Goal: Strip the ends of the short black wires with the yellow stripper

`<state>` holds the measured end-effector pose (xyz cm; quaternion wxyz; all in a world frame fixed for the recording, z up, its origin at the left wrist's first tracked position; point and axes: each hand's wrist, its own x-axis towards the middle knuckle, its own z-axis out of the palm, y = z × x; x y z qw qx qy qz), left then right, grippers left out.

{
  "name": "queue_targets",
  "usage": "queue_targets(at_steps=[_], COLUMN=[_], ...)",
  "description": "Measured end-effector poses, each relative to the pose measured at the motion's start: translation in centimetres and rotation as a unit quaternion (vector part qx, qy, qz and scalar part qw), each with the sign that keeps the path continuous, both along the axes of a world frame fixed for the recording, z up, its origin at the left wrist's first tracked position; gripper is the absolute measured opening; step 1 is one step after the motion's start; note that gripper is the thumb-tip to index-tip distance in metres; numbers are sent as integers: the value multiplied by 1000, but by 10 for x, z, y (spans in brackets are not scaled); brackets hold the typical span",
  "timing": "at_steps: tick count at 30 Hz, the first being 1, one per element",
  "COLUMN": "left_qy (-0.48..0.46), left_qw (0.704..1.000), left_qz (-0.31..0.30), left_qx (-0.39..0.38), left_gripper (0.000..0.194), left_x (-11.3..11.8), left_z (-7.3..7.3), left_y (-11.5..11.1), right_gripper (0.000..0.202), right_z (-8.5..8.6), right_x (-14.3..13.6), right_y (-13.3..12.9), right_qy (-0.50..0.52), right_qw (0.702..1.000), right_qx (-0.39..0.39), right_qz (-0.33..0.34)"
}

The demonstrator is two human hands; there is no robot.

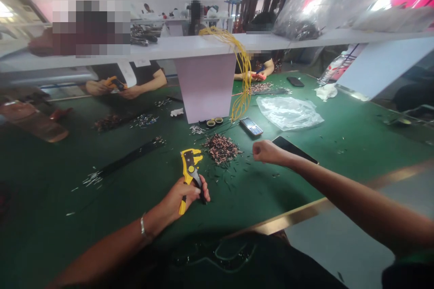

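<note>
My left hand [191, 192] is wrapped round the handles of a yellow and black wire stripper [188, 168], whose jaws point away from me. To the right, my right hand [262, 151] is curled closed over the table; whatever its fingers may hold is hidden or too small to see. Between the hands and a bit farther off lies a pile of short wire pieces with dark sleeves and copper-coloured ends [222, 148]. Small dark scraps [228, 179] are scattered in front of that pile. Beside my right hand rest a keypad phone [251, 127] and a dark flat phone or tablet [293, 148].
A bundle of black wires [127, 161] lies at left on the green table [257, 203]. Yellow wires [242, 79] hang from the white shelf [190, 45] by its support panel [206, 86]. A clear plastic bag [290, 112] lies farther right. Co-workers sit opposite, one holding a yellow tool [115, 83].
</note>
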<state>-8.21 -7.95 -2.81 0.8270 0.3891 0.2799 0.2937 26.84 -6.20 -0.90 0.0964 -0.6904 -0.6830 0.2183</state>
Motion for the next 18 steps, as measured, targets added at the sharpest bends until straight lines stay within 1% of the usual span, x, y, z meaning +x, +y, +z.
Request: queue_targets(at_steps=[3, 5, 7, 12, 15, 18], left_qy=[-2, -5, -9, -13, -16, -22], left_qw=[1000, 1000, 1000, 1000, 1000, 999], left_qz=[-2, -2, -2, -6, -15, -1], left_qx=[0, 2, 2, 3, 22, 44], left_gripper=[30, 31, 31, 29, 28, 28], left_x=[1, 1, 2, 1, 1, 1], left_z=[1, 1, 1, 2, 7, 15], left_y=[0, 0, 0, 3, 7, 11], right_gripper=[10, 9, 7, 6, 11, 16], right_z=[-8, -12, -16, -25, -26, -19], right_x=[-9, -15, -22, -35, -42, -51], right_y=[-15, -18, -15, 2, 7, 4], right_qy=[54, 83, 104, 134, 159, 190], right_qw=[998, 996, 994, 987, 982, 973], right_qx=[14, 30, 45, 86, 102, 124], right_qz=[-8, -3, 4, 9, 17, 34])
